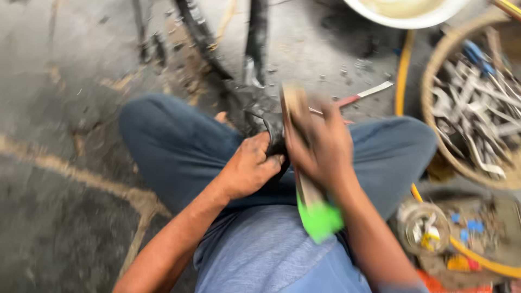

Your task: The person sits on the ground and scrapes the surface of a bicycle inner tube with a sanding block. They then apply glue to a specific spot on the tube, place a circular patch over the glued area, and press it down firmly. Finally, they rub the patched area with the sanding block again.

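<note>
Over the lap, right hand [320, 149] is closed around a flat wooden tool with green end [319, 218], long axis running away from the body. Left hand [247, 168] pinches black rubber tube [274, 130] just beside it, touching. Tool basket [434, 81] sits at the floor's right edge.

I am wearing dark blue trousers [179, 146], the cloth looking plain and a little dusty over both legs. Over my middle I am wearing a lighter, greyish-blue shirt [271, 255], creasing in soft folds. My forearms are showing bare, with no sleeves reaching them, no watch and no rings. My hands [249, 168] are carrying dark, greasy smudges across the knuckles and fingers.
</note>
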